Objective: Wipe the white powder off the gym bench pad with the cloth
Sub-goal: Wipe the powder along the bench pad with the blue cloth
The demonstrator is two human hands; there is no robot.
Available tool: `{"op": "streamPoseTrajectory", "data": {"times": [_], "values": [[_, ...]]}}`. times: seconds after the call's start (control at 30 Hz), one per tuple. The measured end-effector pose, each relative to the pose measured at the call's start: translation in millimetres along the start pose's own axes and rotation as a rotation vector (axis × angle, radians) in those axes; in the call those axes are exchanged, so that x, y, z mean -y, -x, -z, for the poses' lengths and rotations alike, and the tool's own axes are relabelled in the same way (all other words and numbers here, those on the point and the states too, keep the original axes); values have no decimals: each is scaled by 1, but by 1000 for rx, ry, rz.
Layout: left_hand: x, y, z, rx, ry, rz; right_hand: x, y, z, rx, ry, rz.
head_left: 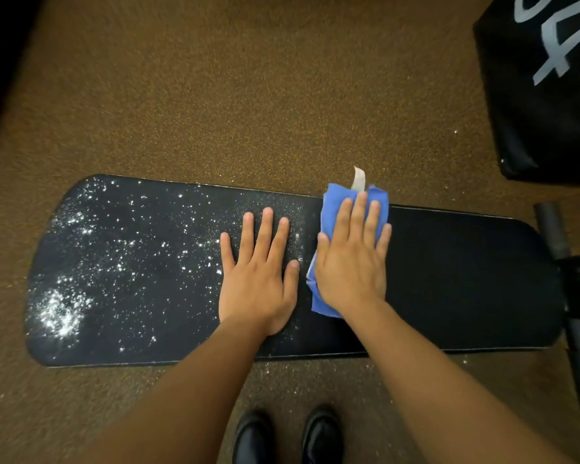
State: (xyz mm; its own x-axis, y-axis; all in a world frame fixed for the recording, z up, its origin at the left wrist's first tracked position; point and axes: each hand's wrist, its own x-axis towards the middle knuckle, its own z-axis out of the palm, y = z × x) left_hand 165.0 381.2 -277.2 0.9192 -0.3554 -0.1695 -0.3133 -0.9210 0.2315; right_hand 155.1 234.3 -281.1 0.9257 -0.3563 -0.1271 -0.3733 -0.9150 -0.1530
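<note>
A long black bench pad [456, 279] lies across the view. White powder [61, 313] covers its left half, thickest at the near left corner, thinning toward the middle. The pad's right half looks clean. My right hand [352, 259] presses flat on a folded blue cloth [340, 199] near the pad's middle, with the cloth's far end reaching the pad's back edge and a white tag sticking up. My left hand [258, 272] rests flat on the pad just left of the cloth, fingers spread, holding nothing.
Brown speckled floor [248, 95] surrounds the bench, with powder specks along the near edge. A black padded block with white lettering [546, 85] stands at the far right. The bench's black frame and roller bars [576, 329] stick out at right. My black shoes [288, 437] are below.
</note>
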Motion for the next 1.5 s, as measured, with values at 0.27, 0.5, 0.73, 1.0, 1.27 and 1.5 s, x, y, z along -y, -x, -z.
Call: {"op": "streamPoseTrajectory", "data": {"times": [0.27,0.5,0.73,1.0,1.27,1.5], "values": [[1,1,1,-5,-8,3,-55,73,6,87,117,252],[0,0,0,-21,0,9,-11,-37,14,59,-1,-47],[0,-1,0,-15,15,3,-11,69,3,59,47,293],[1,0,-2,-36,16,-4,-20,7,10,22,8,38],[2,0,-3,-34,22,-9,-2,55,2,51,62,323],[2,0,-2,-43,28,-12,-36,48,6,34,87,244]]}}
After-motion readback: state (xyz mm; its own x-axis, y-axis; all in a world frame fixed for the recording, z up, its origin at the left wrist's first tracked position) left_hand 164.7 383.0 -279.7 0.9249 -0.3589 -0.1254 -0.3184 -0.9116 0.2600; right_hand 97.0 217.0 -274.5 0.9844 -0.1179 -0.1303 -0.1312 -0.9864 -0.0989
